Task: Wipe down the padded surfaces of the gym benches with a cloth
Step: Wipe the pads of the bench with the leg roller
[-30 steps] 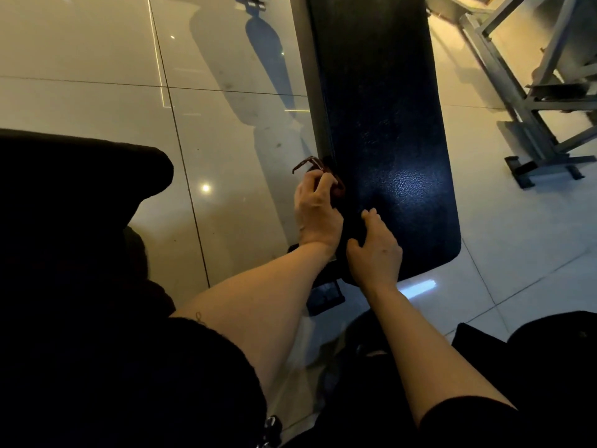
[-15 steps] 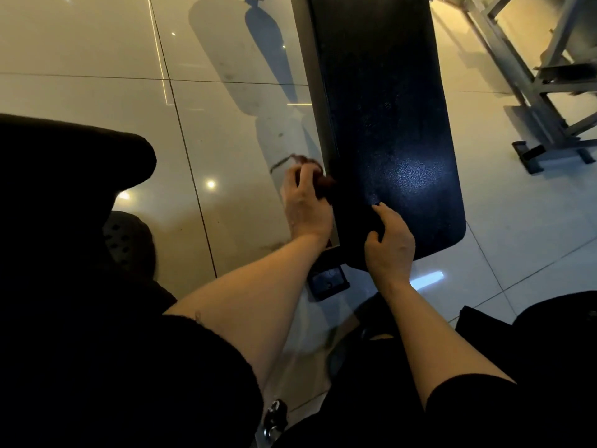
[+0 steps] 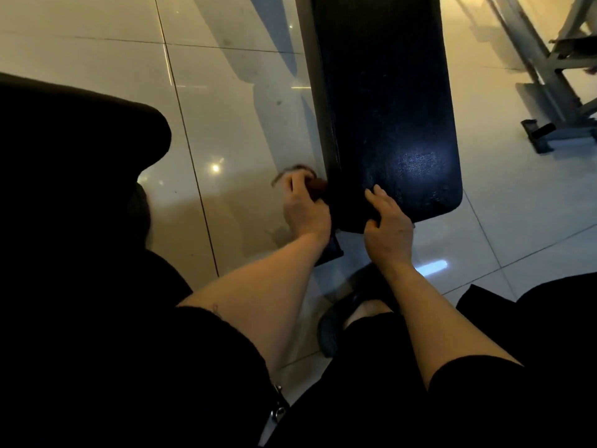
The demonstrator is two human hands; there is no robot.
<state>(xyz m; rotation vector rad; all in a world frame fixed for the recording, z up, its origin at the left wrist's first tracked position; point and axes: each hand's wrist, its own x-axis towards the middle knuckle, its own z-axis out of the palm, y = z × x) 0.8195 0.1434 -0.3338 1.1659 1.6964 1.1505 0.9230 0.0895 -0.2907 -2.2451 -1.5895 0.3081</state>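
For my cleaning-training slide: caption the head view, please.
Left hand wipes the bench pad's side edge with a cloth; right hand steadies its end.

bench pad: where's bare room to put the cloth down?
Bare: bench pad beyond the right hand, out to its right edge. Crowded: near-left corner, where the left hand holds the cloth at the pad's side.

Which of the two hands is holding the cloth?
The left hand, at the bench pad's side edge, holds the reddish-brown cloth; the right hand rests on top.
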